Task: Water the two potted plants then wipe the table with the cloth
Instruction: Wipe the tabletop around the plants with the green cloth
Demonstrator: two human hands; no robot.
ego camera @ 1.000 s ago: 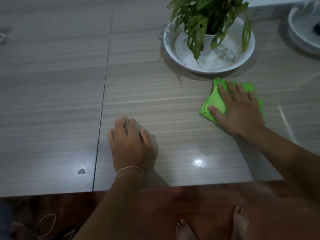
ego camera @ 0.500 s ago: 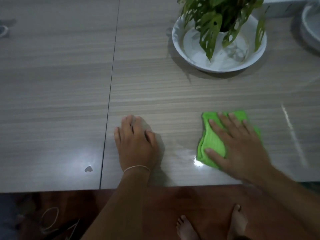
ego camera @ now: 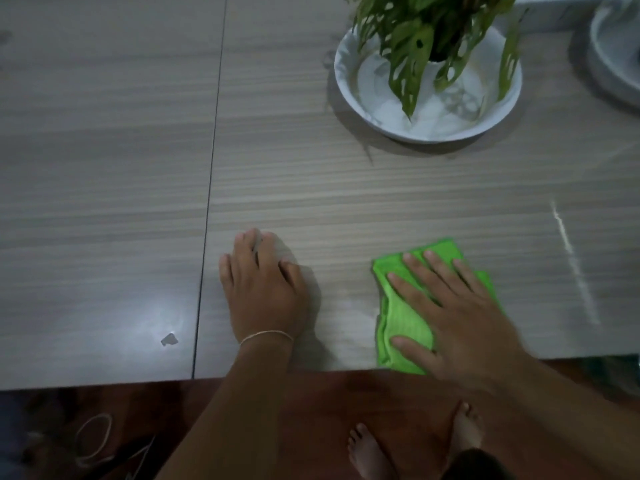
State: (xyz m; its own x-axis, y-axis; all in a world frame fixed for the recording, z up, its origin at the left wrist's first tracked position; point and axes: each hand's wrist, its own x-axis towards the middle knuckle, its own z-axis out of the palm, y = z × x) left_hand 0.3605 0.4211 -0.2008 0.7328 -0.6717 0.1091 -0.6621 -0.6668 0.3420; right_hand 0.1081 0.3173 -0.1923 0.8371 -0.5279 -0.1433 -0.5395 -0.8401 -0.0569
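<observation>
Potted plant (ego camera: pixel 420 39) stands in white dish (ego camera: pixel 349 88) at far right of table (ego camera: pixel 104 168); edge of second dish (ego camera: pixel 613 57) at the right border. Chip (ego camera: pixel 169 339) in tabletop left of the seam. Left hand (ego camera: pixel 263 289) flat on table, fingers loosely together, holding nothing. Right hand (ego camera: pixel 453 313) spread, palm pressing green cloth (ego camera: pixel 401 320) at near table edge, cloth corner overhanging. Nothing between cloth and dish. Versus half a second ago: cloth and right hand nearer the edge; left hand unmoved
</observation>
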